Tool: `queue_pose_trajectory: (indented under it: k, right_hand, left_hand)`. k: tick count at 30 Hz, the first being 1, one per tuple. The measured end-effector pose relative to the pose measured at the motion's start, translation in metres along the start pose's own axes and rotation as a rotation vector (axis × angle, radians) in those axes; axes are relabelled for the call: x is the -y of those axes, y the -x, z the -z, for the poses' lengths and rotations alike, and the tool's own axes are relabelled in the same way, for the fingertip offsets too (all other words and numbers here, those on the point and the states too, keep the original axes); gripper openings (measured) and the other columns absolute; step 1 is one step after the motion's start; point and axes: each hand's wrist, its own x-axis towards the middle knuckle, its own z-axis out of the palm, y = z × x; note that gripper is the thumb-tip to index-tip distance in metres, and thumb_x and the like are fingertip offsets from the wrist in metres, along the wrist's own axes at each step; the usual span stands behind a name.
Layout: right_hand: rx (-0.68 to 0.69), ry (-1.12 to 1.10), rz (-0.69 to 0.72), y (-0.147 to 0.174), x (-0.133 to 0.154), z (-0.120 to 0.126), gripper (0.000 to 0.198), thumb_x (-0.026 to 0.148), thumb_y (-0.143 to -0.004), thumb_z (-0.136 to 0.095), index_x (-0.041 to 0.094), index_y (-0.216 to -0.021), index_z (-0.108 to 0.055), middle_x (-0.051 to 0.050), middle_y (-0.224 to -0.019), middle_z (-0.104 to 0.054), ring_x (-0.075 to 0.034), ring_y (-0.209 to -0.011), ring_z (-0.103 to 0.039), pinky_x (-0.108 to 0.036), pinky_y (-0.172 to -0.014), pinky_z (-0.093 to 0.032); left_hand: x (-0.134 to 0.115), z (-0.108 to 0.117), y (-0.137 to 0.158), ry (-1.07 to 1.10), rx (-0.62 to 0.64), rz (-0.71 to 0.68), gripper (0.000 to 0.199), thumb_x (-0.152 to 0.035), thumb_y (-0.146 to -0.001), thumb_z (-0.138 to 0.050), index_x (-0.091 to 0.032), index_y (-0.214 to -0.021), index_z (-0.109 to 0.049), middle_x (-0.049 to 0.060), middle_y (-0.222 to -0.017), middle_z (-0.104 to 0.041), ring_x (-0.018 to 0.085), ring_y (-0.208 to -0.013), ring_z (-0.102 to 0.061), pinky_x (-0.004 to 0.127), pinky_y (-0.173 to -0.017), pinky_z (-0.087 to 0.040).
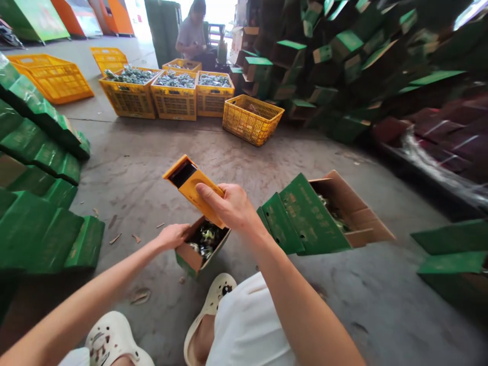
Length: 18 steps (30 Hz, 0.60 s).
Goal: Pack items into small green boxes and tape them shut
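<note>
My right hand [233,204] is closed around a long, flat yellow box [202,195] with a dark panel or opening at its far end. It tilts above a small green carton [190,258] that stands on the floor by my feet. My left hand [173,237] grips that carton's left rim, its fingertips partly hidden by the cardboard. Dark, shiny wrapped pieces [206,239] with some green showing lie inside the carton. To its right a larger green carton [305,218] leans with its brown flaps spread and similar pieces inside.
Stacked green cartons [41,223] line the left side; more pile up at the back right. Filled yellow crates [173,104] stand ahead, with another yellow crate [251,122] nearer. A person [192,33] sits behind the crates. Debris [115,239] dots the concrete floor.
</note>
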Motion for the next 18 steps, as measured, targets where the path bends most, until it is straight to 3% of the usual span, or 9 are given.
queue_pose_trajectory:
  k: [3,5,9,13,16,18]
  right_hand:
    - [0.027,0.062,0.002,-0.004,0.000,-0.009,0.066,0.078,-0.089,-0.051,0.015,-0.073,-0.065,0.000,-0.061,-0.056,-0.011,-0.059,-0.052,-0.022,-0.054,-0.029]
    - [0.071,0.130,-0.015,-0.010,0.000,-0.023,0.063,0.074,-0.091,-0.052,0.015,-0.075,-0.067,-0.001,-0.063,-0.059,-0.012,-0.060,-0.055,-0.023,-0.054,-0.030]
    - [0.181,0.331,-0.070,-0.031,-0.004,-0.061,0.056,0.067,-0.094,-0.053,0.016,-0.077,-0.069,-0.004,-0.066,-0.066,-0.014,-0.063,-0.060,-0.023,-0.053,-0.030]
    - [0.255,0.536,-0.156,-0.058,-0.034,-0.099,0.055,0.067,-0.093,-0.055,0.016,-0.079,-0.071,-0.008,-0.072,-0.071,-0.018,-0.069,-0.066,-0.024,-0.055,-0.033]
    - [0.383,0.673,-0.274,-0.072,-0.070,-0.130,0.049,0.065,-0.085,-0.069,0.016,-0.081,-0.072,-0.012,-0.080,-0.075,-0.024,-0.078,-0.071,-0.027,-0.059,-0.040]
    - [0.413,0.769,-0.355,-0.069,-0.092,-0.153,0.042,0.058,-0.080,-0.078,0.017,-0.087,-0.074,-0.016,-0.094,-0.077,-0.029,-0.089,-0.072,-0.030,-0.064,-0.045]
  left_hand:
    - [0.070,0.013,0.040,-0.042,0.043,-0.091,0.030,-0.039,-0.095,-0.053,-0.032,-0.117,-0.072,0.003,-0.118,-0.077,0.026,-0.112,-0.070,0.031,-0.095,-0.048]
    - [0.107,0.009,0.066,0.027,0.064,-0.033,0.029,-0.040,-0.092,-0.057,-0.032,-0.113,-0.075,0.002,-0.118,-0.078,0.026,-0.115,-0.069,0.030,-0.098,-0.047]
    - [0.160,-0.006,0.103,0.420,0.020,0.105,0.050,-0.046,-0.086,-0.064,-0.022,-0.128,-0.071,0.007,-0.125,-0.076,0.028,-0.118,-0.069,0.031,-0.097,-0.052]
    - [0.191,-0.001,0.133,0.623,-0.080,0.334,0.073,-0.031,-0.079,-0.068,-0.017,-0.149,-0.054,0.017,-0.152,-0.058,0.030,-0.123,-0.068,0.032,-0.089,-0.058]
    - [0.199,-0.002,0.154,0.794,0.098,0.517,0.105,-0.020,-0.065,-0.079,-0.027,-0.160,-0.035,0.022,-0.159,-0.047,0.029,-0.100,-0.077,0.032,-0.072,-0.060]
    - [0.195,-0.014,0.159,1.010,0.182,0.532,0.127,-0.019,-0.060,-0.086,-0.030,-0.165,-0.017,0.023,-0.153,-0.054,0.026,-0.087,-0.079,0.029,-0.065,-0.059]
